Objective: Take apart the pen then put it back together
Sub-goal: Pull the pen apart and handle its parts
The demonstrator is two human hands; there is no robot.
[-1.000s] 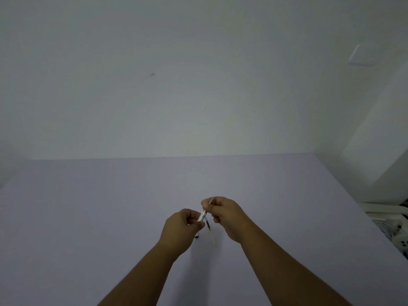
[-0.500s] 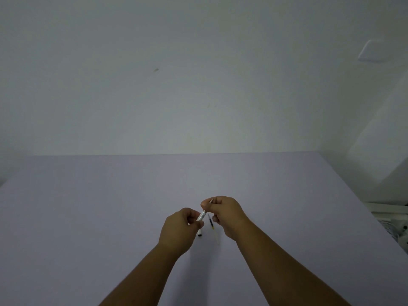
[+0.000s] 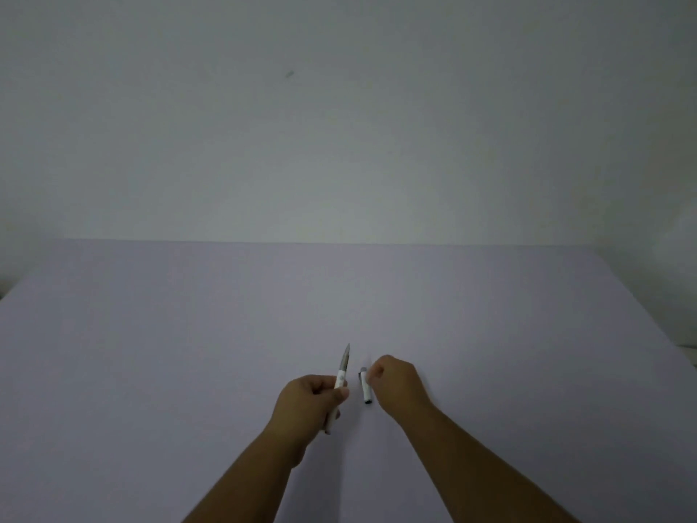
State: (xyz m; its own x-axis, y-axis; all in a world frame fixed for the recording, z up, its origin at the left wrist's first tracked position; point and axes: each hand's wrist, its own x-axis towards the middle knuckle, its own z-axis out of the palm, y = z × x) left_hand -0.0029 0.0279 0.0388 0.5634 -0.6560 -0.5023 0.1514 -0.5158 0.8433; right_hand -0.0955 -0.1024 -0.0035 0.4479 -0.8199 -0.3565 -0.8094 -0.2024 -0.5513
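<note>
My left hand (image 3: 311,407) grips a white pen body (image 3: 342,373) with a grey tapered tip that points up and away from me. Its rear end sticks out below my fist. A short white pen cap (image 3: 365,386) with a dark end lies on the table just right of it. My right hand (image 3: 396,383) rests over the cap with fingers curled, its fingertips at the cap's upper end; whether they pinch it I cannot tell.
A pale lilac table (image 3: 188,334) fills the lower half, backed by a plain white wall (image 3: 339,126). The table's right edge runs diagonally at the far right, with a white object (image 3: 690,354) just beyond it.
My hands have parted. The left now holds the pen body alone, tip up, while the right has dropped to the cap on the table. The thin refill seen earlier is out of sight.
</note>
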